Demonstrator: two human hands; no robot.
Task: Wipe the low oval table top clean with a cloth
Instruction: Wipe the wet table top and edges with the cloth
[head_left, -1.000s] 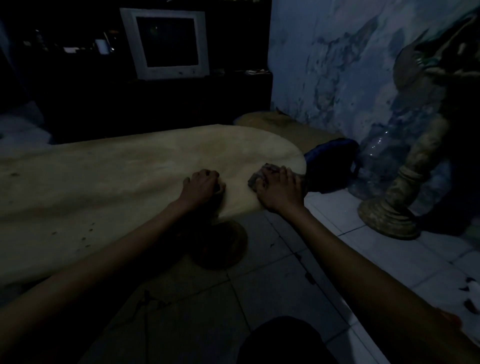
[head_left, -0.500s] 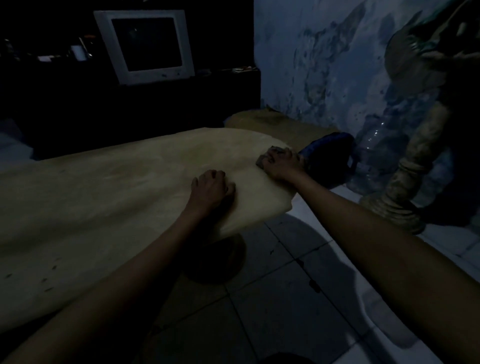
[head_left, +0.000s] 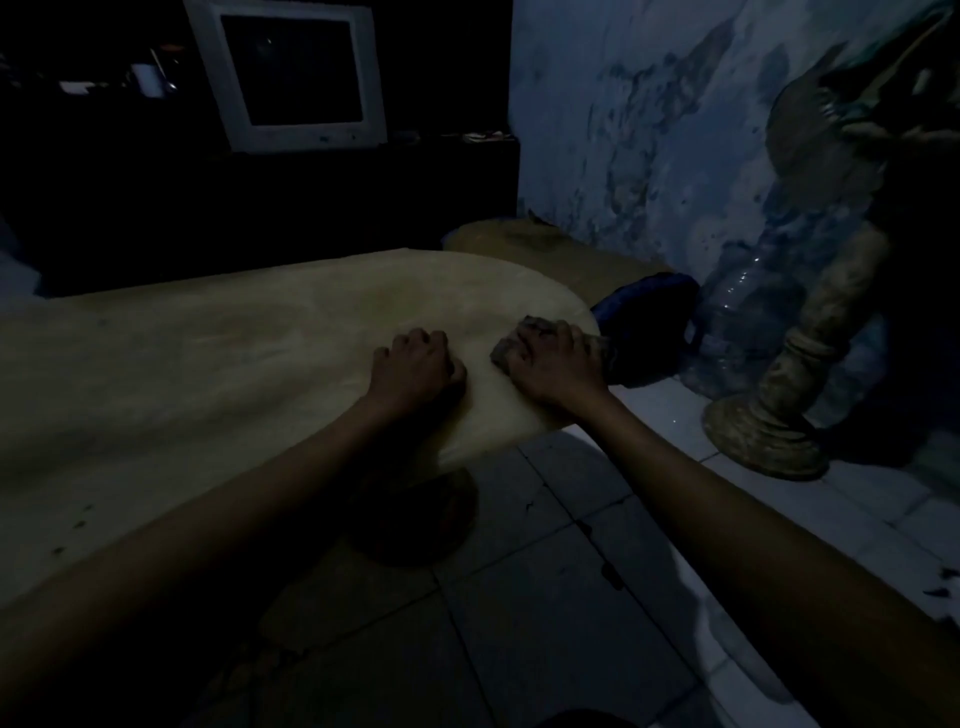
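Right beneath right-hand grip (head_left: 553, 366): cloth (head_left: 511, 345)

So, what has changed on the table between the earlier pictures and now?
The right hand slid the cloth from the near edge of the table out toward its rounded end, then a little way back. Its grip on the cloth stayed the same. The left hand stayed curled and resting on the table top, holding nothing. The blue bag did not move.
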